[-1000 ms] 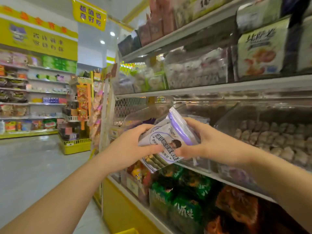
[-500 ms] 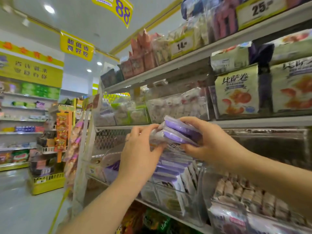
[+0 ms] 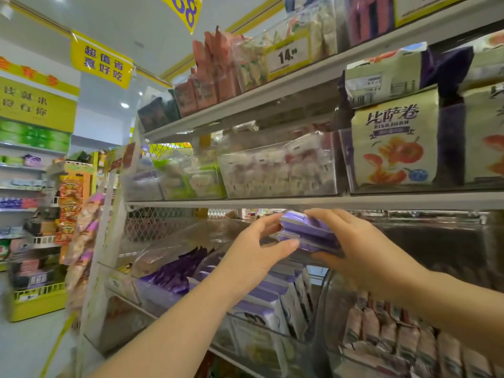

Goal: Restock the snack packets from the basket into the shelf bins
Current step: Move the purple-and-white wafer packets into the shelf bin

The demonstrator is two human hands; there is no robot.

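packets (image 3: 308,234) between hands, above bin (image 3: 272,317).

A yellow hanging sign with blue Chinese characters (image 3: 102,62) hangs from the ceiling at upper left, and a yellow pennant printed with a blue 88 (image 3: 188,9) points down near the top edge. A round ceiling light (image 3: 125,105) glows below the sign. A yellow-framed white price tag (image 3: 287,57) reads 14, beside upright reddish-pink packets (image 3: 212,75). A cream bag printed with orange tomatoes (image 3: 394,148) stands upright at right. A white diamond-mesh panel (image 3: 155,227) closes the rack's end. At far left, a yellow wall banner (image 3: 35,105) runs above green boxes (image 3: 32,135); an orange-red strip of packets (image 3: 69,205) hangs above a low yellow display rack (image 3: 38,304) on the grey floor (image 3: 27,350).
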